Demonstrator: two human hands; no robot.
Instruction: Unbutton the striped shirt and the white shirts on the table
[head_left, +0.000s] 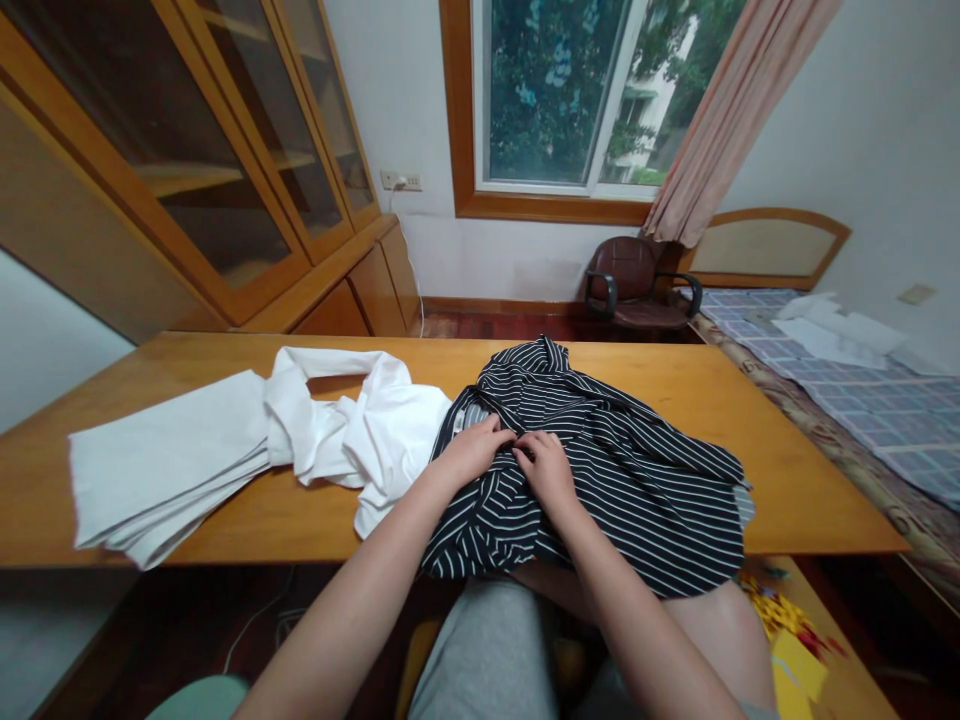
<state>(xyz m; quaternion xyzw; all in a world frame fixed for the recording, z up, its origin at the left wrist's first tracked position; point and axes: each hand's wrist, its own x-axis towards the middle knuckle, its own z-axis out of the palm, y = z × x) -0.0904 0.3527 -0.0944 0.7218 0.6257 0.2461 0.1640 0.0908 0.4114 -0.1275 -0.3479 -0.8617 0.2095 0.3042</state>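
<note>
A black garment with thin white stripes [622,470] lies crumpled on the wooden table [787,470] and hangs over its near edge onto my lap. My left hand [474,450] and my right hand [546,467] rest side by side on the middle of it, fingers curled and pinching the fabric close together. To the left lies a white garment [225,450], partly folded flat and partly bunched, touching the striped one.
A brown armchair [637,285] stands under the window behind the table. A bed with a checked cover [870,400] runs along the right. A glass-fronted wooden cabinet [225,170] fills the left wall. Coloured items [787,640] lie low at the right.
</note>
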